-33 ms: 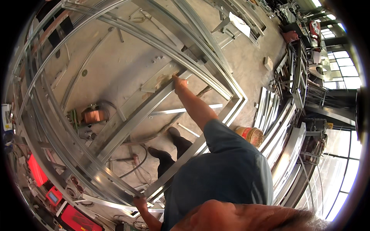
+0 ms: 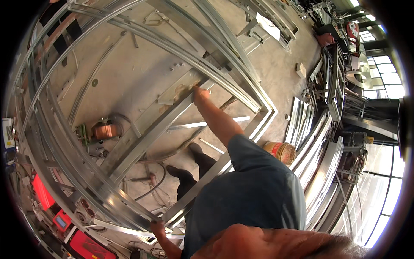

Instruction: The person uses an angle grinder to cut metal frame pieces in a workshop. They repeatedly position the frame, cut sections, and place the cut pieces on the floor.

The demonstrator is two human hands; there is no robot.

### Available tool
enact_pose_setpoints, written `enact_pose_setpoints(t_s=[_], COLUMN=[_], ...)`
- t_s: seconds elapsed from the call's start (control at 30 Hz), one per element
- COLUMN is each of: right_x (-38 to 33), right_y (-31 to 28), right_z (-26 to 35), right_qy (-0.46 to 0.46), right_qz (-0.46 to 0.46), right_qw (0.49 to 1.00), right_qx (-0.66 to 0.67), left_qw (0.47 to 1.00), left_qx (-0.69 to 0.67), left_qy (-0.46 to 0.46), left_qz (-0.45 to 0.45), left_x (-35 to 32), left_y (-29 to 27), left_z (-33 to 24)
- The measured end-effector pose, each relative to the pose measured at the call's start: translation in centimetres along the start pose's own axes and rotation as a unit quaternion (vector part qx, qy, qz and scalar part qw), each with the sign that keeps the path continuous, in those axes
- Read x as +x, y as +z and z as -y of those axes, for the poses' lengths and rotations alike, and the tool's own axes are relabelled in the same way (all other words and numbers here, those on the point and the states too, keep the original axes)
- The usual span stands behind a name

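Note:
My right hand (image 2: pixel 201 96) is closed around the upper end of a shiny metal crossbar (image 2: pixel 157 125), with that arm stretched out. This bar slopes down to the left inside a large metal frame (image 2: pixel 148 36) of long, pale profiles. At the frame's lower corner, my left hand (image 2: pixel 157 227) is closed on a frame rail (image 2: pixel 125 206); its fingers are partly hidden. A nearer rail (image 2: pixel 196 187) runs close along the front of my body. Below the frame, my dark shoes (image 2: pixel 195 148) stand on the floor.
A copper-coloured coil unit (image 2: pixel 105 129) sits on the floor under the frame, near cables and a hand tool (image 2: pixel 152 178). To my right are a round tub (image 2: pixel 282 152) and stacked metal profiles (image 2: pixel 300 121). Red equipment (image 2: pixel 88 245) stands at the lower left.

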State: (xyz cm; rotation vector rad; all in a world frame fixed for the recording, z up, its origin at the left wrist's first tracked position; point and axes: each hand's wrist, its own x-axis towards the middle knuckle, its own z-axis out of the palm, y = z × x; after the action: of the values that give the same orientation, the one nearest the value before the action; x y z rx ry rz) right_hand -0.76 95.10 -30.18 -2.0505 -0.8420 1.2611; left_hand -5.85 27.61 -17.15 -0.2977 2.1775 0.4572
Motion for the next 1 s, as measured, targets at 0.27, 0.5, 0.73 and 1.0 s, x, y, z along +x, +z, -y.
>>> enact_pose_setpoints(t_s=[0.27,0.5,0.73,1.0], right_x=[0.5,1.7,1.6,-4.5], right_y=[1.3,2.6,3.0,-2.1], right_z=[0.4,-0.9,0.4,0.3], right_qy=[0.045,-0.031,-0.032,-0.428], right_qz=[-0.033,-0.079,-0.027,0.027], right_qw=[0.998,0.992,0.981,0.856], right_qx=[0.037,-0.093,-0.19,-0.288], left_qw=[0.991,0.999,0.997,0.983], left_qx=[-0.131,-0.005,0.053,0.098], left_qy=[0.014,0.047,0.045,0.079], left_qz=[0.028,-0.01,-0.035,-0.132], left_x=[2.5,3.0,2.5,1.3], left_y=[0.8,-0.1,-0.3,0.9], left_z=[4.6,3.4,-0.1,0.8])
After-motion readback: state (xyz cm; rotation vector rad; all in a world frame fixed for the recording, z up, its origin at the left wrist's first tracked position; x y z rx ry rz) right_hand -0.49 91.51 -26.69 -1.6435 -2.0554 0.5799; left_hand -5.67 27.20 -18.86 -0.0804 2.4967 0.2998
